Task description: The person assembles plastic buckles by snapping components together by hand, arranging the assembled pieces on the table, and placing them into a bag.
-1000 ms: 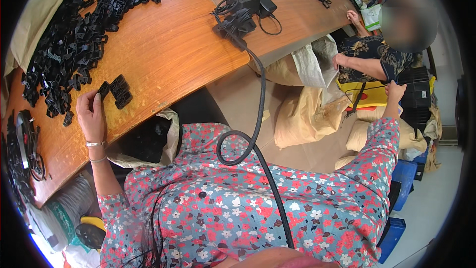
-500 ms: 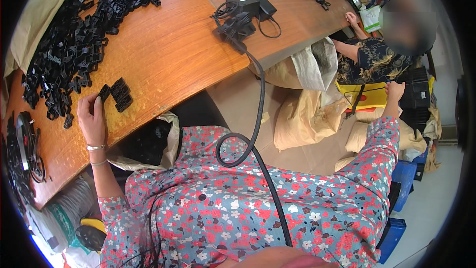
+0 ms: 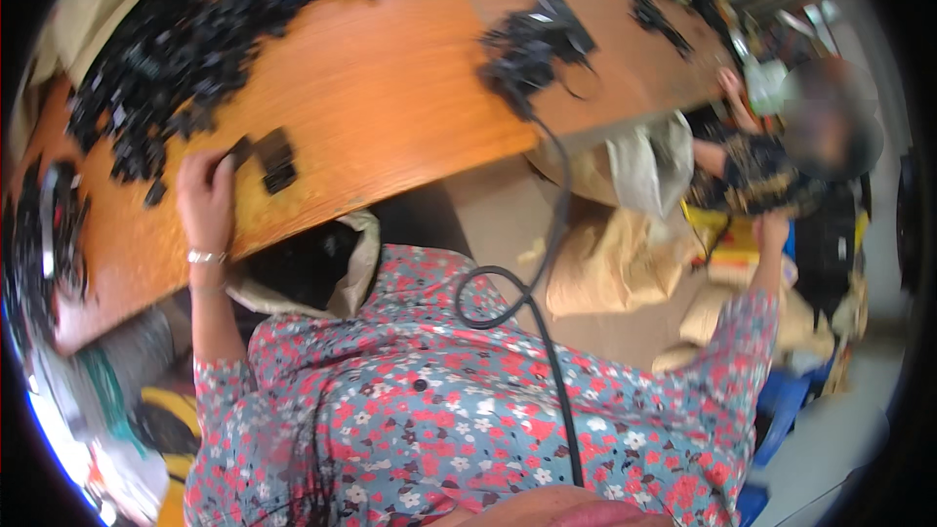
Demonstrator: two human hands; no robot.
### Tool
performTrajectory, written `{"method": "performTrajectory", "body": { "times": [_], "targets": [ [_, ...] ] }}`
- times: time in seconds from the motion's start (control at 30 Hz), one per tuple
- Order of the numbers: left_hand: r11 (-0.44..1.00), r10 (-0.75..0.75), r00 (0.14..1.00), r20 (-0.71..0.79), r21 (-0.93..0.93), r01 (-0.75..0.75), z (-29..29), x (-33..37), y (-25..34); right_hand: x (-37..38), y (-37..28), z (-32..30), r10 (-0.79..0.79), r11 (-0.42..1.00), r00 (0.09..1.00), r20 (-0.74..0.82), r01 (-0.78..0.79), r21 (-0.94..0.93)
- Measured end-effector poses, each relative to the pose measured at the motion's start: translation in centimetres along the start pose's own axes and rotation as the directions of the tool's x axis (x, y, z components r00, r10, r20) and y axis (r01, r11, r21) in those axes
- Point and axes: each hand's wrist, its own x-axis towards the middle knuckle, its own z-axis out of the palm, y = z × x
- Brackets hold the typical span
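Note:
On the wooden table (image 3: 390, 127), my left hand (image 3: 205, 200) is closed in a pinch on a small black plastic part (image 3: 237, 150). Just right of that part lies a block of black plastic pieces (image 3: 277, 161), apparently joined in rows. A large heap of loose black plastic parts (image 3: 185, 68) spreads beyond my left hand. My right arm reaches out to the far right. There my right hand (image 3: 771, 231) is beside a yellow bag (image 3: 717, 231); its fingers are smeared by motion, and whether it holds anything cannot be made out.
A black adapter with bundled cable (image 3: 537, 44) rests on the table; a black cord (image 3: 547, 322) loops down across my front. Below the table edge is an open sack (image 3: 361, 273) with dark contents. Tan sacks (image 3: 615, 263) stand on the floor, near another person (image 3: 761, 171).
The whole view has shifted, so the table and heap sit differently in the picture. My right hand has come a little lower and nearer. My left hand keeps its pinch beside the block.

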Motion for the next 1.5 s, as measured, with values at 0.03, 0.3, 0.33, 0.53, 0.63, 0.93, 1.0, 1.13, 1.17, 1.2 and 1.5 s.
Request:
{"method": "performTrajectory", "body": {
  "times": [0.03, 0.3, 0.33, 0.53, 0.63, 0.93, 1.0, 1.13, 1.17, 1.2, 1.5],
  "targets": [
    [0.997, 0.041, 0.999, -0.014, 0.073, -0.039, -2.6, 0.4, 1.2, 0.6, -8.2, 1.3, -0.125, 0.971, 0.985, -0.116, 0.146, 0.189],
    [0.971, 0.063, 0.997, 0.045, 0.227, -0.071, -7.5, -1.1, 1.2, 8.9, -35.2, -23.0, 0.275, -0.244, 0.920, 0.280, -0.215, 0.946],
    [0.969, 0.083, 0.995, 0.063, 0.227, -0.095, -7.9, -1.7, 0.8, 11.0, -36.9, -28.2, 0.251, -0.205, 0.957, 0.143, -0.091, 0.975],
    [0.964, 0.133, 0.990, -0.046, 0.238, -0.119, -9.9, -2.6, -0.1, 19.9, -42.9, -55.7, 0.045, -0.188, 0.871, -0.489, 0.489, 0.852],
    [0.908, 0.164, 0.976, -0.143, 0.408, -0.093, -11.8, -1.5, -0.8, 23.9, -47.6, -63.8, -0.122, -0.094, 0.678, -0.724, 0.719, 0.689],
    [0.899, 0.026, 0.998, -0.056, 0.438, 0.001, -11.4, 0.9, -2.6, 31.5, -64.1, -74.2, -0.310, -0.009, 0.522, -0.794, 0.834, 0.552],
    [0.910, 0.017, 0.997, -0.077, 0.414, 0.016, -11.1, 0.6, -2.6, 33.2, -67.7, -73.9, -0.288, -0.009, 0.566, -0.773, 0.805, 0.593],
    [0.925, 0.084, 0.990, -0.112, 0.379, -0.035, -10.6, 1.0, -2.7, 35.5, -71.3, -73.7, -0.216, 0.056, 0.636, -0.741, 0.766, 0.641],
    [0.925, 0.080, 0.991, -0.107, 0.379, -0.034, -10.6, 1.0, -2.8, 35.7, -71.7, -73.5, -0.217, 0.109, 0.668, -0.712, 0.741, 0.662],
    [0.927, 0.098, 0.988, -0.117, 0.371, -0.048, -10.4, 1.0, -2.7, 35.8, -71.8, -73.4, -0.259, 0.141, 0.688, -0.678, 0.722, 0.678],
    [0.956, 0.214, 0.977, 0.010, 0.202, -0.212, -9.7, 0.7, -1.7, 39.0, -69.6, -69.5, -0.258, 0.041, 0.718, -0.646, 0.676, 0.736]
  ]
}}
